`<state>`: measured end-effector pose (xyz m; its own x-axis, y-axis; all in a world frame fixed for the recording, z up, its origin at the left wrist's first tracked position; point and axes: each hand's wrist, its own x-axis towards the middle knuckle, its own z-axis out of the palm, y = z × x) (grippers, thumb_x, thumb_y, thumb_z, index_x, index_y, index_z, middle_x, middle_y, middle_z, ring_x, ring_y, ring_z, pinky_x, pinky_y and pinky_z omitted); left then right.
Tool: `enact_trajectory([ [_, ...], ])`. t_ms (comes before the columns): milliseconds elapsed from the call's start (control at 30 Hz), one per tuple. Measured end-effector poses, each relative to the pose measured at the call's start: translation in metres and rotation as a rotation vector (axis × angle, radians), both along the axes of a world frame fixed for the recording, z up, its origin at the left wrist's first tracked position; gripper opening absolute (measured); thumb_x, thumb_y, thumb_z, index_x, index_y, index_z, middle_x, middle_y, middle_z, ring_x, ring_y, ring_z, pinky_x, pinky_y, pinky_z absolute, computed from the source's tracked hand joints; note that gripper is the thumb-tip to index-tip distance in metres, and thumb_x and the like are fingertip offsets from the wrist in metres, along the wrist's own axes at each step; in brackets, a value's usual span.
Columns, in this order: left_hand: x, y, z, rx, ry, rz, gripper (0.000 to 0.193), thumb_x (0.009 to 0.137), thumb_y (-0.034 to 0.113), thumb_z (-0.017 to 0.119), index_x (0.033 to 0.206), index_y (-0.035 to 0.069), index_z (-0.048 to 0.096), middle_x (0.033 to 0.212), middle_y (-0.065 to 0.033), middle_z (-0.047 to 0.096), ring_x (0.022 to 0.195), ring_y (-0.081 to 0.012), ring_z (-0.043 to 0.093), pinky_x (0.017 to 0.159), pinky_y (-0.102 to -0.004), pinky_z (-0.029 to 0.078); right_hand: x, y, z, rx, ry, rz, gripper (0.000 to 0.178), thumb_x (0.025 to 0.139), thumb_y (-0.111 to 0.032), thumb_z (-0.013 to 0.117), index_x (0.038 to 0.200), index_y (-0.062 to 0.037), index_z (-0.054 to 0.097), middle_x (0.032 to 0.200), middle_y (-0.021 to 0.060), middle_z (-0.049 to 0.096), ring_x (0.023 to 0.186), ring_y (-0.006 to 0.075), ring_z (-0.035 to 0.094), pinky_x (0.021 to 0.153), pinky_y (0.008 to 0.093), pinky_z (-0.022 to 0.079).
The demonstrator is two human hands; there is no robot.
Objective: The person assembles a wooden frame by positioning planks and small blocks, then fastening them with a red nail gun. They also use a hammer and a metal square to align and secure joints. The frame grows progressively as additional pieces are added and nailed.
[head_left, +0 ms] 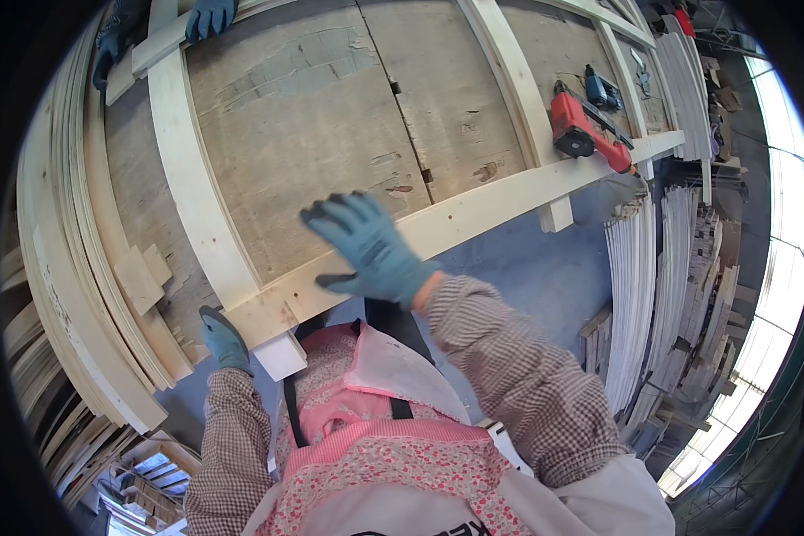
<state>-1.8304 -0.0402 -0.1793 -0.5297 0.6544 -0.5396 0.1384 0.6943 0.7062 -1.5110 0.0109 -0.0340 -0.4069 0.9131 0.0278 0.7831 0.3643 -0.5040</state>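
Note:
My left hand (226,339), in a blue work glove with dark fingertips, holds the left end of the front wooden board (456,217), where it crosses a long slat (188,170). Some of its fingers are hidden by the wood. My right hand (364,250), gloved alike and slightly blurred, is spread open above the same board, right of that corner, with nothing in it. A wood block or slat end (281,355) sticks out under the corner towards me. Together the board and slats form a frame on a worn plywood table (286,134).
A red nail gun (585,129) lies at the right, near the front board, with a blue power tool (601,89) behind it. Another person's gloved hand (210,18) rests on the frame's far left. Long strips (62,268) are stacked leftward; more timber (632,295) stands right.

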Motion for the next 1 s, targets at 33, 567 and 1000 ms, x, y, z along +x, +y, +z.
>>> enact_trajectory([
  [33,0.002,0.0,0.016,-0.036,-0.077,0.058,0.058,0.096,0.046,0.035,0.094,-0.006,0.06,0.09,-0.0138,0.063,0.077,-0.0233,0.06,0.069,-0.0348,0.048,0.049,0.01,0.008,0.141,-0.005,-0.101,0.073,0.07,-0.034,0.069,0.132,-0.0096,0.041,0.127,0.0138,0.045,0.12,0.0318,0.04,0.105,0.0455,0.027],
  [567,0.004,0.007,0.028,-0.22,0.128,0.105,0.044,0.091,0.035,0.041,0.094,-0.004,0.062,0.087,-0.0142,0.063,0.08,-0.0249,0.057,0.074,-0.0356,0.044,0.686,0.012,-0.059,-0.266,-0.745,-0.449,0.061,0.081,-0.027,0.055,0.136,-0.0094,0.038,0.132,0.0187,0.047,0.12,0.034,0.046,0.099,0.0389,0.037],
  [1000,-0.003,0.001,0.019,-0.227,0.243,0.042,0.052,0.089,0.038,0.037,0.101,-0.007,0.06,0.1,-0.029,0.061,0.094,-0.041,0.058,0.082,-0.0414,0.044,0.505,0.069,0.021,-0.569,-0.899,-0.758,0.063,0.078,-0.052,0.058,0.117,-0.0021,0.056,0.095,0.0144,0.065,0.075,0.0268,0.064,0.073,0.0367,0.049],
])
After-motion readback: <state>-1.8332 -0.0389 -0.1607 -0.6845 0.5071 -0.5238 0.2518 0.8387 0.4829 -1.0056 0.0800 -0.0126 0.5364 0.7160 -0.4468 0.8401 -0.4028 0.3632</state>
